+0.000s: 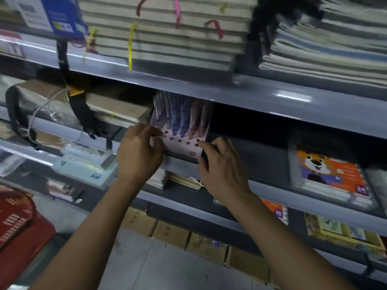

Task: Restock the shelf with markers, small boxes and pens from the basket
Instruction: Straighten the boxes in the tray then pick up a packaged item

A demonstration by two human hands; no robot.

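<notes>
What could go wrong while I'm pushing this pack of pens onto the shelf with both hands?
The pen pack sits tilted at the shelf edge, held only at its lower corners by the left hand and right hand; if either lets go early, it may tip forward and fall. Its top is close under the upper shelf, so it could snag there. Pushed sideways, it might shove the brown boxes on its left.

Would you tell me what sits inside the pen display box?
The pen box holds blue and red pens standing in its holes, with several front holes empty. Its top hides behind the shelf edge.
</notes>
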